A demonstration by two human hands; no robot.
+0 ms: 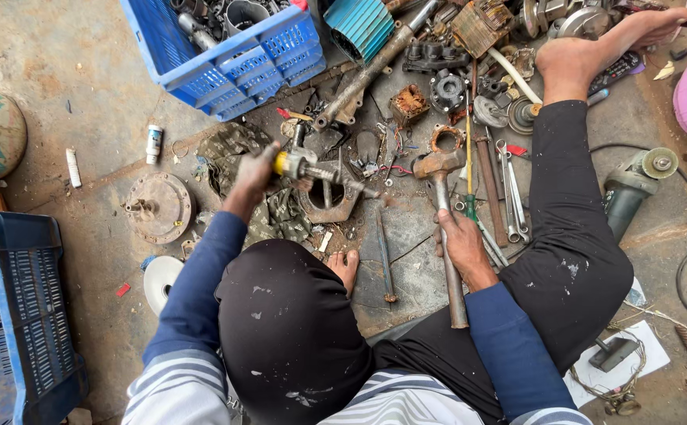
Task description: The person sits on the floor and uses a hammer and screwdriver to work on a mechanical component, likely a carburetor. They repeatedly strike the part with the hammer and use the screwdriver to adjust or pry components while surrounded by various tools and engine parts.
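At frame centre, the left hand (253, 175) grips a yellow-collared metal shaft (312, 168) over a rusty housing (329, 201); the right hand (463, 250) clasps a hammer (440, 197), head resting low, apparently mid-disassembly, calling for a steady, aimed blow.

So the hammer (440, 205) sits in the right hand (463, 250) with its head just right of the metal bracket (329, 198), where the left hand (254, 175) grips a tool (300, 164), wrenches (512, 198) further right, a crate (229, 49) behind, and a round flange (158, 207) off left.
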